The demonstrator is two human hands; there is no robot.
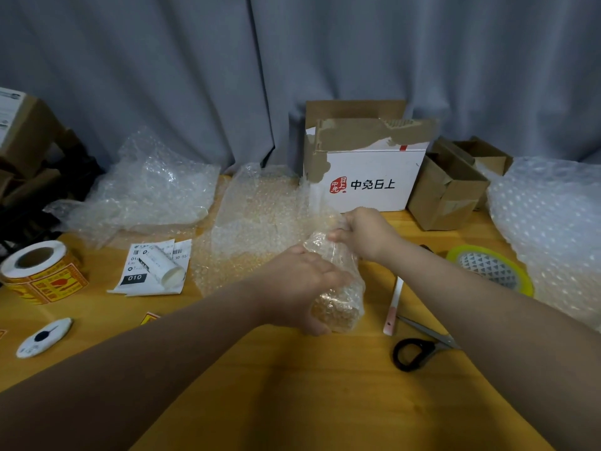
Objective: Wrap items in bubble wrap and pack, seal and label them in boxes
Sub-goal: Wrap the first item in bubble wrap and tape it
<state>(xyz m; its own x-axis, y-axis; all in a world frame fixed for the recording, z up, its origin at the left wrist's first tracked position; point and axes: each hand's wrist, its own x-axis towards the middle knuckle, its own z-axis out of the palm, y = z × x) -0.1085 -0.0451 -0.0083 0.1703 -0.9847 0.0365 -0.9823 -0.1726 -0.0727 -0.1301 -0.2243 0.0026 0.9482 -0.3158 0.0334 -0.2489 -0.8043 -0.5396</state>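
Wooden tabletop [292,395] open along near edge. Bubble-wrapped bundle [341,304] gripped by left hand [305,281], right hand [366,232]. White box [374,177] printed "中免日上".

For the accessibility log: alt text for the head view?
Two hands hold a bubble-wrap bundle at a wooden table: the left hand grips its near end, the right hand pinches the far end. An open white box stands behind; scissors and tape roll lie right, label roll left.
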